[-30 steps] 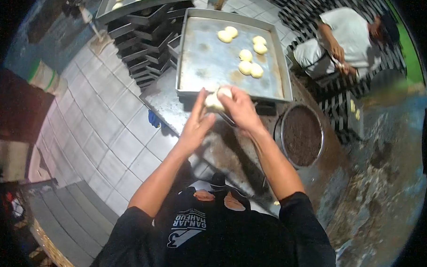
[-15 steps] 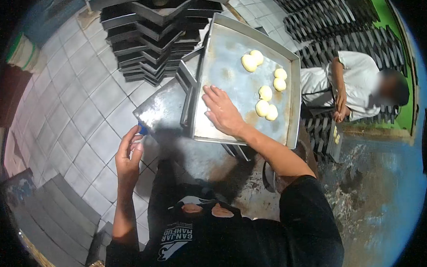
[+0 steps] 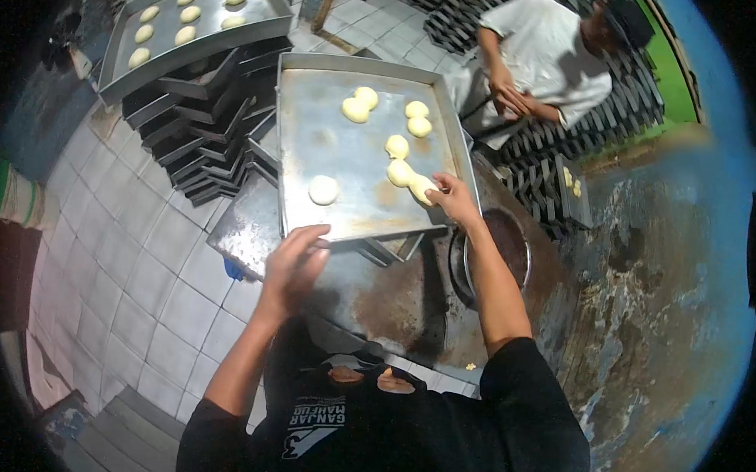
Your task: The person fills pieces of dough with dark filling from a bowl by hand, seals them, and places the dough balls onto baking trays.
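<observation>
Clearance in the tray (image 3: 305,125): its bare floor gives passage at ten o'clock and at six, between the lone dough ball (image 3: 323,190) (half past seven) and dough chain (image 3: 399,173) (three to four). Dough pairs (image 3: 356,109) obstruct eleven and two; the right hand (image 3: 457,202) blocks four, the left hand (image 3: 294,268) seven.

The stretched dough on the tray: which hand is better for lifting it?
Probably the right hand: it pinches the stretched dough, while the left hand is by the near edge of the tray, closer to the lone dough ball.
</observation>
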Demonstrator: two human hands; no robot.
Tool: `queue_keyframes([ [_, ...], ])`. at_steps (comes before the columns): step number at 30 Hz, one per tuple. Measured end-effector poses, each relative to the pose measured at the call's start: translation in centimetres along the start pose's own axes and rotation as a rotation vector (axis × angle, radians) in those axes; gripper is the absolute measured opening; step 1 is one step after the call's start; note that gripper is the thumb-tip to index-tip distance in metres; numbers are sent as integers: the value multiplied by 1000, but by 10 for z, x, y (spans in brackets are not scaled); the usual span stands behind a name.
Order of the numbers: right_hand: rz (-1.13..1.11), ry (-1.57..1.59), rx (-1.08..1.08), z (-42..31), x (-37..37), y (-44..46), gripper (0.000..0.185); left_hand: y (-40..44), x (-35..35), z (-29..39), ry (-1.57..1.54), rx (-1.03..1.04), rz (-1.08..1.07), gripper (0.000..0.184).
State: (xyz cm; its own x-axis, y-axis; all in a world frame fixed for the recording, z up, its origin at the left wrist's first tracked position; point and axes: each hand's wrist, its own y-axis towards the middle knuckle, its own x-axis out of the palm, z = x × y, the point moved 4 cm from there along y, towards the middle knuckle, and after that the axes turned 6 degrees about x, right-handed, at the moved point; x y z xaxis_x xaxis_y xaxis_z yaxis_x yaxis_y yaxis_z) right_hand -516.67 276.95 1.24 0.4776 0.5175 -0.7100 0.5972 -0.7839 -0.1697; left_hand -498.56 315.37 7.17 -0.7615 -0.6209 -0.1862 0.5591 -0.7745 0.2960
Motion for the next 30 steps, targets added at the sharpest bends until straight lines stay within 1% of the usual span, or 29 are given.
queue_keyframes([
  [1,4,-14,78,-4,-12,-26,50,-2,19,3,-70,-24,-25,30],
  [4,251,47,76,-27,-54,-127,44,-14,86,20,-211,-99,-116,28],
  [5,340,80,96,-23,-56,-159,39,-20,111,28,-237,-65,-136,34],
  [6,415,140,43,-23,-51,-195,41,-35,150,15,-355,-92,-66,41],
  [7,406,156,4,-35,-43,-235,39,-47,180,23,-480,-189,-61,44],
  [8,341,178,-32,-41,-32,-272,37,-57,207,28,-597,-291,-60,47],
  [9,373,13,-190,-39,-25,-303,33,-70,235,27,-617,-402,-190,41],
  [10,414,85,-188,-33,-19,-328,30,-85,262,18,-744,-483,-216,34],
  [11,563,186,-199,-22,-18,-350,31,-98,274,31,-733,-512,-210,31],
  [12,559,184,-126,-6,-16,-370,31,-113,286,45,-720,-539,-193,31],
  [14,537,192,7,29,-9,-405,32,-141,304,40,-335,-276,-281,33],
  [15,483,306,100,49,-2,-424,29,-156,312,42,-144,-133,-319,35],
  [16,400,692,224,93,27,-430,24,-171,323,45,-221,-253,-341,37],
  [18,475,1030,333,122,35,-455,22,-204,347,52,-359,-515,-364,40],
  [19,504,1091,312,126,35,-468,30,-215,354,57,-425,-538,-390,43],
  [22,270,1100,239,131,21,-498,30,-231,363,74,-250,-463,-414,47],
  [23,282,1287,219,119,4,-508,27,-238,365,55,-313,-509,-454,49],
  [24,396,1286,196,125,-2,-511,26,-247,366,46,-368,-563,-390,49],
  [25,474,1197,182,135,-4,-510,25,-255,365,37,-425,-610,-318,52],
  [26,554,1110,164,147,-1,-506,24,-262,360,15,-355,-654,-390,48],
  [27,547,877,215,159,13,-499,22,-269,354,-8,-285,-693,-467,49],
  [28,539,640,261,168,25,-494,21,-281,343,-40,-87,-728,-684,51],
  [29,466,500,129,159,34,-493,17,-291,341,-45,-123,-605,-725,47],
  [30,299,156,-138,148,42,-482,16,-298,339,-45,-156,-487,-766,43],
])
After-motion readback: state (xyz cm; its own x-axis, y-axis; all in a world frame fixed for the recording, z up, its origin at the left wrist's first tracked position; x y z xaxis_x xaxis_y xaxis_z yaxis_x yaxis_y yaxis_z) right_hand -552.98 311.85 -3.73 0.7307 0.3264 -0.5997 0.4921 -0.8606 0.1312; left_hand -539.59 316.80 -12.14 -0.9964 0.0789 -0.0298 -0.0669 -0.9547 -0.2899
